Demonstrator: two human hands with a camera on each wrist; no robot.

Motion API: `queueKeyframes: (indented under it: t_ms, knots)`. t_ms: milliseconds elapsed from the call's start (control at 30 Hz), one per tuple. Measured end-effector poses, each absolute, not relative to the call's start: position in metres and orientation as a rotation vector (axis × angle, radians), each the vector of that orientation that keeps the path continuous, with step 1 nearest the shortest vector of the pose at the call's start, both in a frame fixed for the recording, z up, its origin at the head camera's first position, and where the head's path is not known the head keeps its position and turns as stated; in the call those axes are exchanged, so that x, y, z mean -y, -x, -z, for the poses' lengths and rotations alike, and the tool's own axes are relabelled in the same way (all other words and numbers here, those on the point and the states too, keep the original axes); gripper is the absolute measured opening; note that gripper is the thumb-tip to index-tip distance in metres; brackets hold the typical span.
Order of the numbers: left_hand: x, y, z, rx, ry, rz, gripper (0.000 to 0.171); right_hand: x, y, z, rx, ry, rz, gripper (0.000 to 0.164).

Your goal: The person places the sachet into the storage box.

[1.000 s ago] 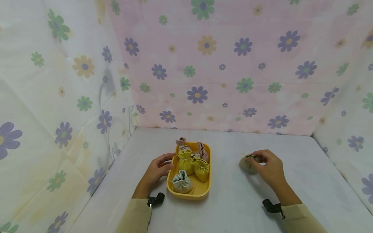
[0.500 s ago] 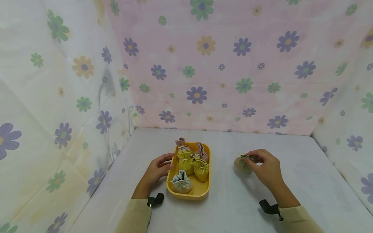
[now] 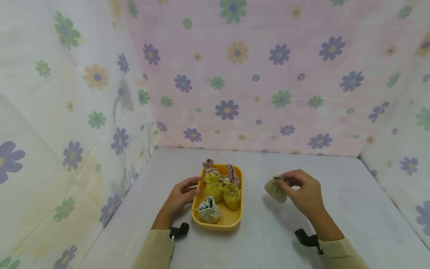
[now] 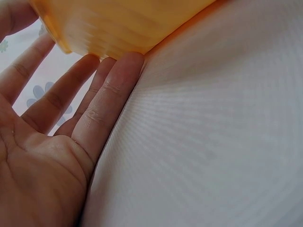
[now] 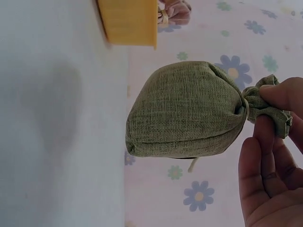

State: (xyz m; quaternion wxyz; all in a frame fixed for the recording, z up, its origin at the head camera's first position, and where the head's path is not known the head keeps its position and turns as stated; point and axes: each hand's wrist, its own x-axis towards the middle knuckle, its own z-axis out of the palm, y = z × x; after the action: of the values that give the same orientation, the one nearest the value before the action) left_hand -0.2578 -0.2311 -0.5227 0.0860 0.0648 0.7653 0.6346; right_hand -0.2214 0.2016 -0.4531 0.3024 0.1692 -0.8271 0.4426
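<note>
Where right hand [image 3: 304, 194] pinches green pouch [image 3: 274, 189] (neck hidden), left hand [image 3: 181, 196] flat against tray [image 3: 231, 222].

White tabletop [image 3: 268, 239] ran to a pink flowered backdrop [image 3: 255, 74] at the rear, with paler flowered cloth walls on the left [image 3: 67, 112] and right [image 3: 403, 130]. In the tray sat two yellow pouches [image 3: 213, 185] [image 3: 232, 195] touching each other, a pale grey-white pouch [image 3: 209, 211] at the near end, and two pink pouches [image 3: 209, 164] [image 3: 232, 173] at the far end, the left one leaning over the rim. All were drawstring-tied at the neck; a thin white cable [image 3: 117, 123] hung down the left wall.
</note>
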Motion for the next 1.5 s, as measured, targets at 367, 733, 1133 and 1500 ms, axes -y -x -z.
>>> queueKeyframes:
  t_ms: [367,733,1133,1500]
  knots:
    - [0.232,0.256,0.522,-2.292,-0.171,-1.874,0.050,-0.191,0.220,0.440,2.092,-0.530,-1.163,0.025]
    - [0.234,0.257,0.524,-2.303,-0.186,-1.872,0.051,-0.177,0.214,0.413,2.104,-0.627,-1.196,0.022]
    - [0.232,0.257,0.522,-2.280,-0.200,-1.880,0.050,-0.154,0.188,0.385,2.122,-0.688,-1.253,0.021]
    - [0.231,0.258,0.524,-2.285,-0.206,-1.893,0.050,-0.139,0.177,0.384,2.168,-0.729,-1.342,0.019]
